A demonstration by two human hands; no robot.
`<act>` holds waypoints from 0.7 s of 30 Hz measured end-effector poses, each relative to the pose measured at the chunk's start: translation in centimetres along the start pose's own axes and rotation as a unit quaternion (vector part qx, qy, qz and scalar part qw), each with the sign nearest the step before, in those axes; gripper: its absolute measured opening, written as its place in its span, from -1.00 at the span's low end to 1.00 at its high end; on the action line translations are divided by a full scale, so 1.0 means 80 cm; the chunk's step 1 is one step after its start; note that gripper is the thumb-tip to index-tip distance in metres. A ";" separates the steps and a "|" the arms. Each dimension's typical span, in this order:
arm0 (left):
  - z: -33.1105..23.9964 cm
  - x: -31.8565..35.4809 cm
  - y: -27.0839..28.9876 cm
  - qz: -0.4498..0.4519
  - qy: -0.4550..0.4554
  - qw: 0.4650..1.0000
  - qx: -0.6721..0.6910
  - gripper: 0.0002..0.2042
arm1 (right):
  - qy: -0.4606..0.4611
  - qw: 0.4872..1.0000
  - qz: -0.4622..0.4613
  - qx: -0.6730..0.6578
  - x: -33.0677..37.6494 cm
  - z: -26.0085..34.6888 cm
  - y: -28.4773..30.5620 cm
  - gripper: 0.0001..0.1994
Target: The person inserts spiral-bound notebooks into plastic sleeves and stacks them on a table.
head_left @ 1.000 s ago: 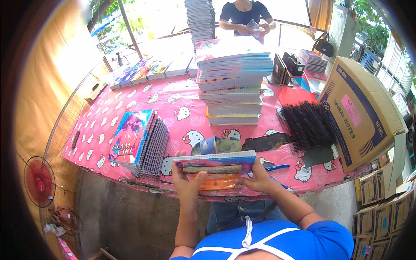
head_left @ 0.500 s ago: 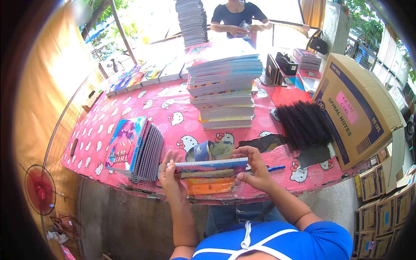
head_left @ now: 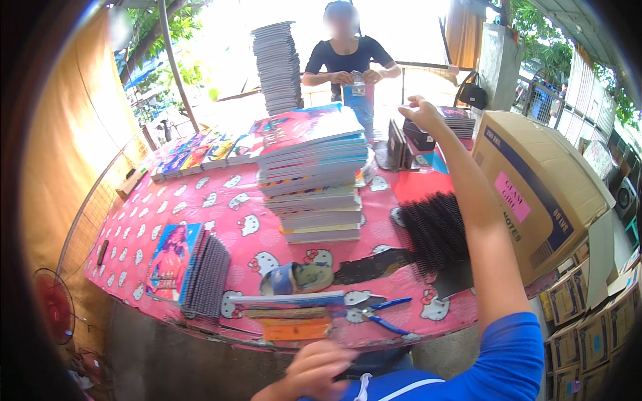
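Note:
My right hand [head_left: 422,115] reaches out over the far right of the table, above a small black box [head_left: 420,137]. Its fingers are apart, with nothing visible in them. My left hand [head_left: 317,369] hangs low in front of the near table edge, its loosely bent fingers smeared by motion. A notebook or sheaf of pages [head_left: 287,299] lies near that edge, on top of a brown and orange block [head_left: 294,327]. Beside it rest pliers with blue handles [head_left: 381,313]. Behind the notebook sits a worn, rounded blue and yellowish object [head_left: 297,277].
A tall notebook stack [head_left: 314,194] stands mid-table. Spiral-bound notebooks [head_left: 177,264] are at left, black spiral coils [head_left: 433,234] at right beside a large carton [head_left: 528,194]. Across the table a person [head_left: 351,60] holds a blue item in clear plastic.
Both hands have left the notebook, which now lies by the near edge. My right hand has moved far forward; my left has drawn back toward me. The pliers are now fully visible.

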State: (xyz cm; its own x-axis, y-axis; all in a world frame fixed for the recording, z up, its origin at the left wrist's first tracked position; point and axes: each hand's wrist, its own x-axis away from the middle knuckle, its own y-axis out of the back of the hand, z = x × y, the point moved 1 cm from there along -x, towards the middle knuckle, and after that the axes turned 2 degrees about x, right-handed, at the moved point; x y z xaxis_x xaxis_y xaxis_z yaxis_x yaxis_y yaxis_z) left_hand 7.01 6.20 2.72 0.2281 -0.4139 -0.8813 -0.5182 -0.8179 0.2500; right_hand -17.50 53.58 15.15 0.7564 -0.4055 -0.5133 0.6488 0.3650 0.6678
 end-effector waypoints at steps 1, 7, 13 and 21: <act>0.030 -0.010 -0.030 0.086 0.074 0.992 -0.054 -0.51 | -0.034 0.996 0.033 0.078 -0.031 -0.020 -0.003 -0.29; 0.113 0.024 -0.138 0.127 0.419 0.896 0.070 -0.52 | -0.031 0.979 0.111 0.167 -0.115 -0.022 -0.066 -0.14; 0.148 0.039 -0.142 0.141 0.331 0.924 -0.131 -0.61 | -0.020 0.977 0.114 0.182 -0.179 -0.061 -0.109 -0.16; 0.190 0.030 -0.135 0.010 0.286 0.907 -0.308 -0.78 | -0.013 0.979 0.113 0.172 -0.212 -0.099 -0.178 -0.19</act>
State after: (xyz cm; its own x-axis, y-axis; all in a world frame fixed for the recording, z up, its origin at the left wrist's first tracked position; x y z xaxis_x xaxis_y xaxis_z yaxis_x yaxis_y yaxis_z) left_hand 0.66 20.12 -8.19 0.7056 -0.4268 -0.5657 -0.0083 -0.8033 0.5955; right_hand -38.93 61.86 10.08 0.8722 -0.3691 -0.3209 0.3954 0.1461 0.9068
